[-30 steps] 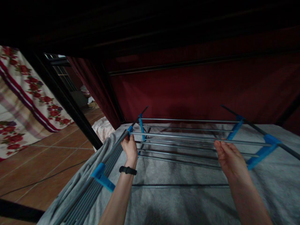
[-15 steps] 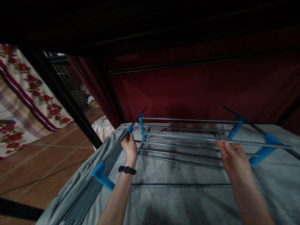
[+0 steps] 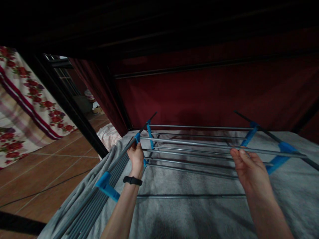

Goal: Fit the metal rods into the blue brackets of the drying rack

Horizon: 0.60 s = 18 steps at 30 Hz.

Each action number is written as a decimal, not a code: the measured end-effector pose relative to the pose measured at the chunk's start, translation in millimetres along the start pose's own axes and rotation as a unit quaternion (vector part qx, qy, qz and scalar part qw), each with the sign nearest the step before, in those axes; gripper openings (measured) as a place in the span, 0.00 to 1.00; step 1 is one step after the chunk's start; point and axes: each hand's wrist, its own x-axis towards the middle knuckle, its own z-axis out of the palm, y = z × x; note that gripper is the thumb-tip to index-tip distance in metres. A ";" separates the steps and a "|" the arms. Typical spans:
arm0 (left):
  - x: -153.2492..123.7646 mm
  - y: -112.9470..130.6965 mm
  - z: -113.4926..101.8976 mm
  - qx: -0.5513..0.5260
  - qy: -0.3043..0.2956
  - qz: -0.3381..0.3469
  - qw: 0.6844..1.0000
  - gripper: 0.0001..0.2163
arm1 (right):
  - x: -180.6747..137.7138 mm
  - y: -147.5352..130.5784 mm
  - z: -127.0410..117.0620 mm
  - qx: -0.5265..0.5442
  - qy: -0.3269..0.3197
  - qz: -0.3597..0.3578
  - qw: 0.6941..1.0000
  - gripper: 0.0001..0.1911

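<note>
A drying rack of grey metal rods [image 3: 199, 143] and blue plastic brackets [image 3: 280, 156] lies on a grey cloth [image 3: 194, 212]. My left hand [image 3: 136, 156], a black band on its wrist, is closed around the left side bar close to a blue joint [image 3: 137, 136]. My right hand [image 3: 246, 166] pinches one loose-looking grey rod near its right half, fingers curled over it. That rod spans from the left joint to the right bracket. A folded wing of rods with a blue clip [image 3: 107, 187] runs down to the lower left.
A dark red fabric wall [image 3: 211, 93] stands behind the rack under a dark overhang. Brown floor tiles [image 3: 42, 172] lie to the left, with a flowered cloth [image 3: 22, 109] hanging there and a black post [image 3: 72, 109] between.
The rod held in my right hand slid left, and its left end now meets the blue joint by my left hand. My left hand stays on the side bar.
</note>
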 end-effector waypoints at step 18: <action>4.8 -9.1 -0.4 -0.025 -0.027 0.015 0.999 0.16 | -1.0 -6.9 -1.2 -0.007 -0.008 -0.009 1.000 0.17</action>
